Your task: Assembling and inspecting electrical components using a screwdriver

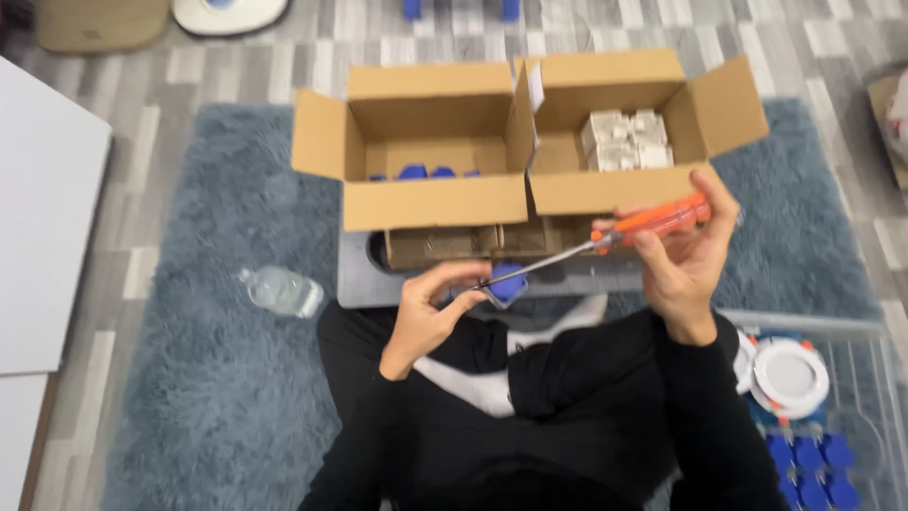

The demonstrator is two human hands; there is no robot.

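Observation:
My right hand [683,254] grips the orange handle of a screwdriver [651,221]. Its metal shaft runs down and left to a small blue part [508,284]. My left hand [430,310] pinches that blue part, just above my lap. Both hands are in front of two open cardboard boxes. The left box [426,201] holds several blue parts [413,173]. The right box [615,188] holds white parts [626,140].
A grey tray [357,274] lies under the boxes on a shaggy grey rug [218,397]. A clear plastic bottle [280,290] lies on the rug to the left. A wire basket [851,326] at right holds white round fittings [789,376] and blue parts [811,464]. White panels [43,208] stand at far left.

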